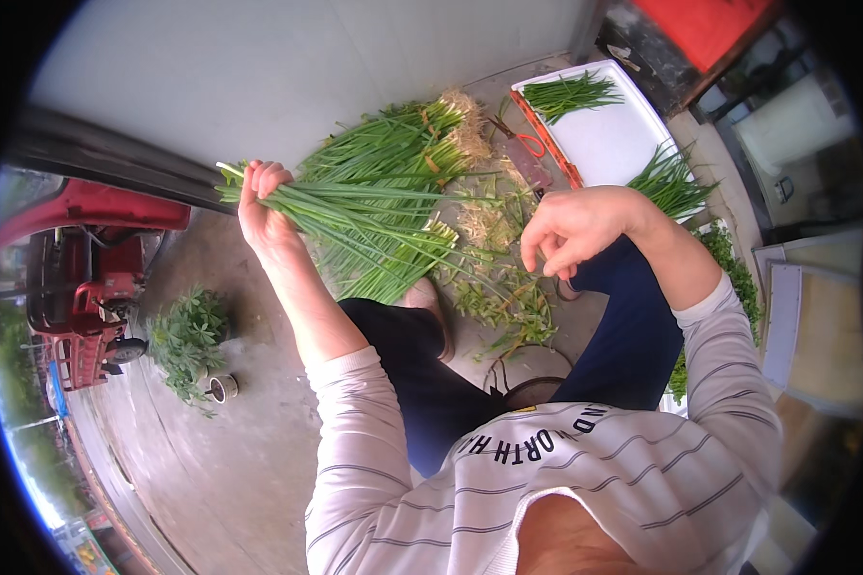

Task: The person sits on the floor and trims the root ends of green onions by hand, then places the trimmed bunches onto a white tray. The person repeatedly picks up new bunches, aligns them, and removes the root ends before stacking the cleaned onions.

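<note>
My left hand (262,190) is closed around a bunch of garlic chives or similar long green leaves (345,203), white stem ends beyond the fist and leaf tips trailing right. My right hand (564,233) hangs over the right knee, fingers loosely curled; whether anything thin is between them I cannot tell. On the floor below lie bundles of rooted greens (395,140), tied, roots at the right, and a trimmed bunch (431,248) near the shoe. Orange-handled scissors (528,144) and a knife with a broad blade (528,165) rest beside the roots.
A white foam tray (590,151) at the upper right holds two lots of cut greens. Leaf trimmings (510,305) litter the floor between the feet. Potted plants (190,330) and a red three-wheeled vehicle (90,287) stand at the left. A grey wall (280,65) is in front.
</note>
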Tool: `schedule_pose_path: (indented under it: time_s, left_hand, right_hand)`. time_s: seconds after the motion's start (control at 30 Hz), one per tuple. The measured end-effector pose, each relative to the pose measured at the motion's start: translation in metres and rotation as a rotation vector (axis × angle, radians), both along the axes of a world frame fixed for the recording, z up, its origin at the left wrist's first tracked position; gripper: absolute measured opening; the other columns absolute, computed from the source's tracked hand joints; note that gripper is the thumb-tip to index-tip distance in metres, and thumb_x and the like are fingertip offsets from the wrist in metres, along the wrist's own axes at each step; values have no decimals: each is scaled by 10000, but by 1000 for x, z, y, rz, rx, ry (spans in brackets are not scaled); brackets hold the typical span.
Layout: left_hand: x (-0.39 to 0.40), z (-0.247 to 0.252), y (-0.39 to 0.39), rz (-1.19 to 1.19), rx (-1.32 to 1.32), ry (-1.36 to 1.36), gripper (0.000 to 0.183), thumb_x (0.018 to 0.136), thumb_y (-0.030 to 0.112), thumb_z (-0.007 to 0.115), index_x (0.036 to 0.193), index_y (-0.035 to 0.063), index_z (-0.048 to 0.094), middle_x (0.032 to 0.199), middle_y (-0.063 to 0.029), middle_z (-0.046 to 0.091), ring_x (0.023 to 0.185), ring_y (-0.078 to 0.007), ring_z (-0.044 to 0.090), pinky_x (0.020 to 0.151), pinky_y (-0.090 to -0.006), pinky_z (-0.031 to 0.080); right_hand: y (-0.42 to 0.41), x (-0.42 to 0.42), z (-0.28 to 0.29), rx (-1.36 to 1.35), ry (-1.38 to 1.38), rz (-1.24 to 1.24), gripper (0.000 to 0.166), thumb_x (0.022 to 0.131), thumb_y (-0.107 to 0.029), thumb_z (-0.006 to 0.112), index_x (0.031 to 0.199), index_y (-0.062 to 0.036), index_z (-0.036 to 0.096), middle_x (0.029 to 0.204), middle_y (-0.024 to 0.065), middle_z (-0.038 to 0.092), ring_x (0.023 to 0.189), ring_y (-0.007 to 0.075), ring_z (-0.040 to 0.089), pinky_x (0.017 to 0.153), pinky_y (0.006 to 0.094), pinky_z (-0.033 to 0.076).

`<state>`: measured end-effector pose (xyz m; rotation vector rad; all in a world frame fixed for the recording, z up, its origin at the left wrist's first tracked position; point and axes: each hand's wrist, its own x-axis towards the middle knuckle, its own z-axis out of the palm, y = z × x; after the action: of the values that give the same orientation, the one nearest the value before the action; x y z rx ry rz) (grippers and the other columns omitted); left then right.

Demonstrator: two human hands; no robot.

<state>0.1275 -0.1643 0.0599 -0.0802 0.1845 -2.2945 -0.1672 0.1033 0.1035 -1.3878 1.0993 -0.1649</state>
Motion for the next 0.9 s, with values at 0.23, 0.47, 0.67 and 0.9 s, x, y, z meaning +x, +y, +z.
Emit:
schedule_pose_path:
  time_s: [0.23, 0.47, 0.67, 0.9]
  left_hand:
    - [-10, 9, 12, -17, -161, 59, 170, 982, 114, 395, 879, -10, 447, 639, -11, 339, 543, -120, 327, 512, -254, 351]
    - [-17, 11, 17, -40, -243, 116, 201, 999, 161, 368, 917, 0, 458, 661, -12, 336, 555, -129, 319, 515, -261, 351]
    - [-16, 11, 16, -15, -305, 47, 185, 990, 132, 378, 907, -10, 461, 655, -14, 333, 554, -130, 318, 526, -266, 349]
    - [-15, 3, 10, 24, -390, -65, 174, 981, 122, 411, 909, -21, 480, 650, -11, 327, 563, -128, 315, 557, -269, 342]
  right_hand:
    - [-19, -27, -9, -495, 403, -221, 94, 767, -92, 658, 763, -4, 627, 783, 55, 637, 749, 139, 616, 666, 257, 490]
    - [-36, 17, -39, -421, -264, -612, 400, 932, -342, 516, 1136, -7, 595, 1009, 107, 644, 814, 152, 627, 714, 290, 506]
    - [-28, 38, -23, -411, 14, -499, 399, 968, -291, 491, 1218, 19, 518, 1033, 78, 622, 821, 144, 607, 763, 281, 490]
    - [-12, 63, -8, -277, -202, -428, 286, 912, -265, 579, 910, 20, 602, 752, 94, 643, 649, 169, 614, 592, 321, 479]
